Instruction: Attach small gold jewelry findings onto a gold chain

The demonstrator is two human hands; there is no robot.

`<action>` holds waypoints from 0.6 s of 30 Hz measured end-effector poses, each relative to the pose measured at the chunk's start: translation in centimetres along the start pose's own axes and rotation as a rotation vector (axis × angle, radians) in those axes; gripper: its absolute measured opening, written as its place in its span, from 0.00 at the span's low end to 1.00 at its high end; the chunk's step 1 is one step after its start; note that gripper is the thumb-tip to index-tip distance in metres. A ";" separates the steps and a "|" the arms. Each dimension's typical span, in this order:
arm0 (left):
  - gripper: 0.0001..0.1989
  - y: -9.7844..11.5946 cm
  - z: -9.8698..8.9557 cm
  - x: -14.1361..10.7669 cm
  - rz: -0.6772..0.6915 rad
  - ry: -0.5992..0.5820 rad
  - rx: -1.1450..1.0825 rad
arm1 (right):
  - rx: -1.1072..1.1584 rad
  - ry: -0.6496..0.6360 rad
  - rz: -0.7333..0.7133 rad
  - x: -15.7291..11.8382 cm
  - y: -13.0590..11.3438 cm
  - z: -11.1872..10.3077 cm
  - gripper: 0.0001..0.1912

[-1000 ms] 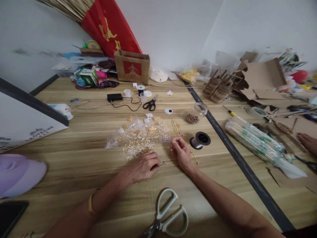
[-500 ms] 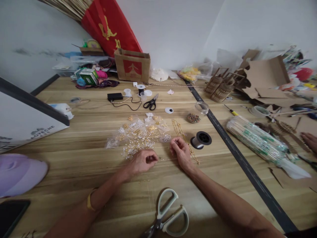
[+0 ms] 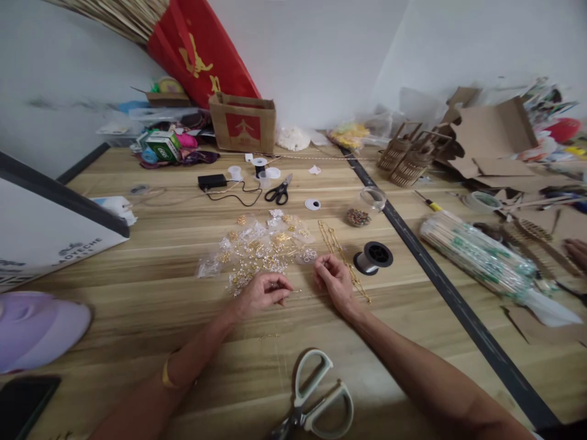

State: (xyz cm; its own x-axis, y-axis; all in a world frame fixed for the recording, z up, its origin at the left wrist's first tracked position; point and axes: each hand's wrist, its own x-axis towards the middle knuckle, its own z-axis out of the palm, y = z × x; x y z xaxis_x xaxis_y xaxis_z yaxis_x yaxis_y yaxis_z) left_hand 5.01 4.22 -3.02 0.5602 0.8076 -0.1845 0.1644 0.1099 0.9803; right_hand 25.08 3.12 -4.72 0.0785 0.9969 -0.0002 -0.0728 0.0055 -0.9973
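My left hand is closed in a pinch over the table, at the near edge of a spread of clear and gold beads. A tiny gold piece shows just past its fingertips. To its right, my right hand has its fingers pressed together; what they hold is hidden or too fine to make out. Behind and beside that hand lies a gold chain, with a spool of clear line to the right. A short gold chain lies nearer me. Grey-handled scissors rest at the front.
Black scissors, a jar of mixed beads and a black adapter lie farther back. Wrapped sticks are at the right, near another person's hand. A white box and a purple object stand left.
The fingers of my left hand have shifted and drawn closer together, and the tiny gold piece shows more plainly. My right hand stays nearly still. The view has moved slightly.
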 end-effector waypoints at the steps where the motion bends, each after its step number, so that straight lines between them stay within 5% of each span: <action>1: 0.11 0.1 -0.1 0.0 -0.007 0.000 -0.008 | 0.003 0.001 0.002 0.0 0.0 0.0 0.15; 18: 0.15 0.0 -0.1 -0.1 0.029 -0.138 0.115 | 0.031 -0.005 -0.006 0.0 -0.2 0.1 0.15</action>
State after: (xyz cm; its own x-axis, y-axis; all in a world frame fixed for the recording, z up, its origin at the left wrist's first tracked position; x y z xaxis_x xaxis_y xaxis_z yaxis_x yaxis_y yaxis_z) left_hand 4.88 4.23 -2.95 0.6707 0.7215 -0.1724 0.2342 0.0146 0.9721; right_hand 25.04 3.17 -4.49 0.0739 0.9972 0.0060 -0.1028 0.0136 -0.9946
